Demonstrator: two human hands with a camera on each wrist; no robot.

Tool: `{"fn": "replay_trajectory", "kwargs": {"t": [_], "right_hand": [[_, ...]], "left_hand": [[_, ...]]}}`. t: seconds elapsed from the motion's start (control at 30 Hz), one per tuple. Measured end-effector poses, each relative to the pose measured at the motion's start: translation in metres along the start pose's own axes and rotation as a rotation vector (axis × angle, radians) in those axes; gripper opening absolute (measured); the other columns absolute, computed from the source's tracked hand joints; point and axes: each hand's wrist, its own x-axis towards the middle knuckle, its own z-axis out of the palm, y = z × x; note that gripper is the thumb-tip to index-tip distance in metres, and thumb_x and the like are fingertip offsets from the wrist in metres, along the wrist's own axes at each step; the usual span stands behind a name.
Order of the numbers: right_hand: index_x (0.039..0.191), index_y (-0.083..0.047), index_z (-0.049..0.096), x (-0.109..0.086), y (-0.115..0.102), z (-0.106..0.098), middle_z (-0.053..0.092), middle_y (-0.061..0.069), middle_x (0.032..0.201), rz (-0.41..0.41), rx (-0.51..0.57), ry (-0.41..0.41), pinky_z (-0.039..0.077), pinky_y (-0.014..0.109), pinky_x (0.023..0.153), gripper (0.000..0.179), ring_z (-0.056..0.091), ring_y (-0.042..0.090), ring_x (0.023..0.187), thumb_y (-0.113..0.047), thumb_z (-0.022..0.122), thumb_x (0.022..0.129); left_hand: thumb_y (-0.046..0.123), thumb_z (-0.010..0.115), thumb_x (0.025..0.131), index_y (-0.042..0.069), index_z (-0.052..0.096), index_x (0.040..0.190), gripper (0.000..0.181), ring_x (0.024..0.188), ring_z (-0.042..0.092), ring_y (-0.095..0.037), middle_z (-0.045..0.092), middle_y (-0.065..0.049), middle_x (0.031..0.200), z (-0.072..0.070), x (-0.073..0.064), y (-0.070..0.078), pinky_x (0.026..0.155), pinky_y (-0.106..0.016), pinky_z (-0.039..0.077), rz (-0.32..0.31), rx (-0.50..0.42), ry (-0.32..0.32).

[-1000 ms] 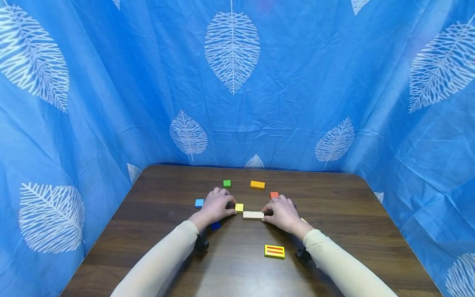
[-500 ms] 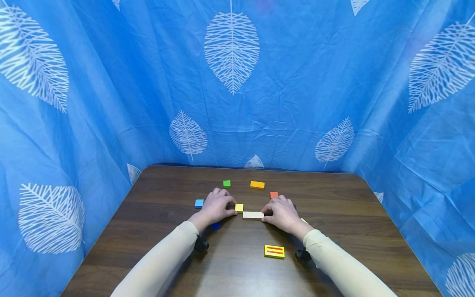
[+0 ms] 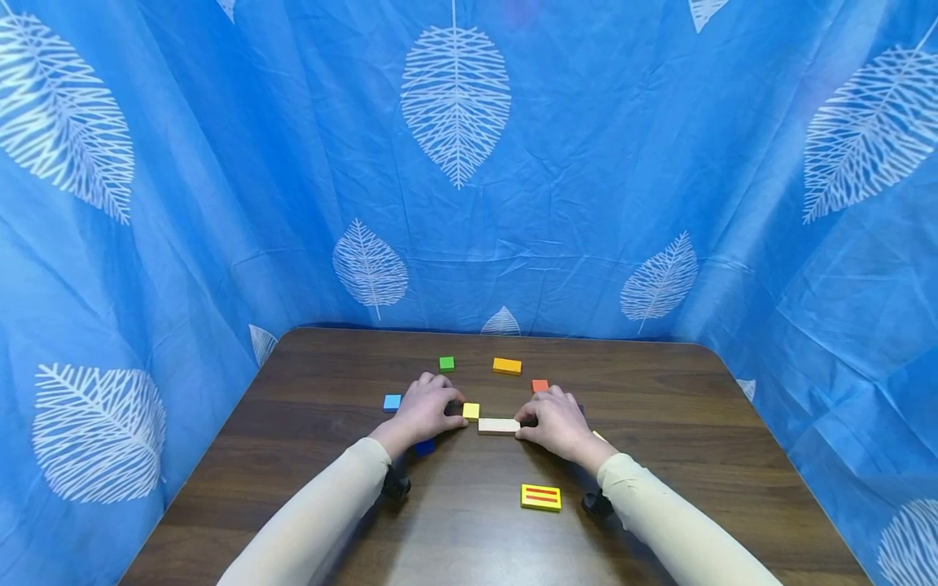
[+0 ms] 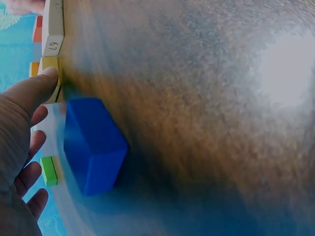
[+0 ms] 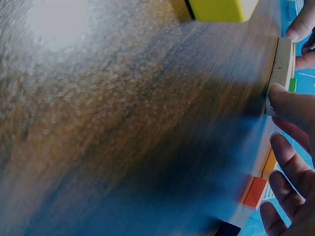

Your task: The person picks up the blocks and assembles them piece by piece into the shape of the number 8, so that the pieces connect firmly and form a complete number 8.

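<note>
- While the left hand [image 3: 423, 407] pinches a yellow block [image 3: 471, 412] in the head view, the right hand [image 3: 557, 422] pinches the right end of a pale block [image 3: 498, 426]; both blocks lie just beside each other on the brown table [image 3: 462, 537], between the hands.
- Also in the head view, a green block [image 3: 446, 364] and an orange block [image 3: 507, 366] lie beyond the hands, a striped block [image 3: 541, 497] nearer the person.
- Left wrist: the thumb lies against the yellow block; near the hand is a dark blue block [image 4: 96, 147].
- Right wrist: the thumb presses the pale block near its end; a red block [image 5: 256, 192] lies near the other fingers.
</note>
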Motion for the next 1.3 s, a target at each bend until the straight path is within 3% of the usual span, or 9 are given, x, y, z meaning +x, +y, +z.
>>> {"fn": "replay_trajectory", "kwargs": {"t": [0.47,0.77,1.07,1.3], "right_hand": [[0.091,-0.029,0.079,0.001,0.001,0.000,0.065,-0.016,0.091,0.006,-0.001,-0.007,0.037,0.040,0.083,0.015,0.047,0.015,0.092,-0.034,0.088,0.080],[0.091,-0.028,0.080,0.000,-0.001,0.000,0.066,-0.015,0.091,-0.005,0.006,0.004,0.036,0.040,0.083,0.015,0.047,0.016,0.092,-0.033,0.089,0.080],[0.091,-0.027,0.081,0.000,-0.002,-0.001,0.064,-0.015,0.090,-0.005,0.008,0.007,0.037,0.040,0.083,0.015,0.048,0.016,0.093,-0.032,0.089,0.080],[0.091,-0.028,0.081,0.001,-0.002,0.000,0.063,-0.015,0.090,0.006,0.004,0.000,0.037,0.039,0.082,0.015,0.047,0.015,0.093,-0.032,0.089,0.080]], "left_hand": [[0.046,0.077,0.090,0.022,0.075,0.123,0.041,0.120,0.049,-0.029,0.064,-0.002,0.120,-0.025,-0.011,-0.024,0.102,-0.049,0.039,-0.025,-0.043,0.079],[0.042,0.078,0.091,0.017,0.074,0.125,0.042,0.117,0.050,-0.030,0.065,-0.004,0.118,-0.043,-0.033,-0.036,0.101,-0.052,0.039,-0.073,-0.101,0.119],[0.040,0.079,0.090,0.017,0.074,0.124,0.041,0.114,0.050,-0.030,0.066,-0.003,0.115,-0.046,-0.056,-0.047,0.097,-0.051,0.041,-0.097,-0.110,0.126],[0.039,0.080,0.090,0.018,0.076,0.120,0.037,0.111,0.052,-0.028,0.067,-0.001,0.110,-0.046,-0.070,-0.048,0.094,-0.051,0.041,-0.095,-0.112,0.141]]}}
